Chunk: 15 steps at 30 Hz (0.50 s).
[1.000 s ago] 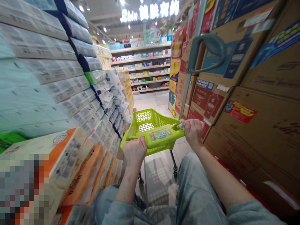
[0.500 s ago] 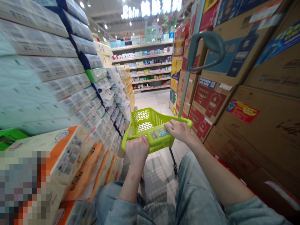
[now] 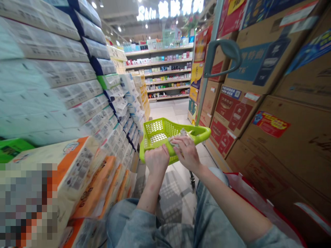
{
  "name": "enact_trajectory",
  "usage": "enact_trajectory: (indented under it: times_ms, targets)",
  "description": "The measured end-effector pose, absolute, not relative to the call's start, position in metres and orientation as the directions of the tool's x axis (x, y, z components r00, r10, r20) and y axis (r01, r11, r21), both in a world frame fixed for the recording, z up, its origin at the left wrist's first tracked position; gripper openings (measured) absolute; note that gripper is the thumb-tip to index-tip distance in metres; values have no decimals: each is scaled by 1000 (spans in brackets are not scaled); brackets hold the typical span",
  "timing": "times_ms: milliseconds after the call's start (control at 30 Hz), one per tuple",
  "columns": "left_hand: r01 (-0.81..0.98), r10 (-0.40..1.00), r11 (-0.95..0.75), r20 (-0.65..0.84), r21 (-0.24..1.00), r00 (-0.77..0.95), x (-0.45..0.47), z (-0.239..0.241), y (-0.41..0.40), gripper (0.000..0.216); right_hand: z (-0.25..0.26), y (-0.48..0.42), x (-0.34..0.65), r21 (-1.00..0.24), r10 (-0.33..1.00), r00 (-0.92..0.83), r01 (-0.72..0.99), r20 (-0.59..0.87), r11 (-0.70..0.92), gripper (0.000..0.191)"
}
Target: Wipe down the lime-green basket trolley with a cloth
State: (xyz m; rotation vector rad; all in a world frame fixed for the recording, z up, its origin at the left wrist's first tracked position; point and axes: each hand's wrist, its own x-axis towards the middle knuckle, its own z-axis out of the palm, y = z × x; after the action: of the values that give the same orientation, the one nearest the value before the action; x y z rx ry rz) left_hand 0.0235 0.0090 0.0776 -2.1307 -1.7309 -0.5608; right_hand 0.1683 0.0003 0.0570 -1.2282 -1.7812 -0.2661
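Note:
A lime-green shopping cart with a perforated basket stands in front of my knees, turned at a slant. My left hand is closed round its near rim, knuckles up. Just right of it, my right hand presses a crumpled whitish cloth or wipe against the rim's flat middle part. Its fingers are bent over the cloth, which covers most of the label there. The basket's visible floor holds nothing. One caster shows below the cart.
Stacked tissue packs line the left side, with orange packs close by. Cardboard cartons rise on the right, behind a grey post with a looped handle. A red-edged bag lies by my right leg. Shelves stand ahead.
My right hand has moved left along the rim, from the right of the label onto it, and the cloth now shows more. My left hand keeps its grip; the cart has turned slightly.

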Motion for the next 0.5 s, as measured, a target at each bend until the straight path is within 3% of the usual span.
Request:
enact_trajectory:
  times_ms: [267,500]
  targets:
    - [966,839,-257,500,15,216,26,77,18,55,79,33,172,-256,709,-201,838,676,482,30]
    - [968,849,-250,486,29,205,34,78,29,55,80,61,190,-312,777,-125,868,616,387,33]
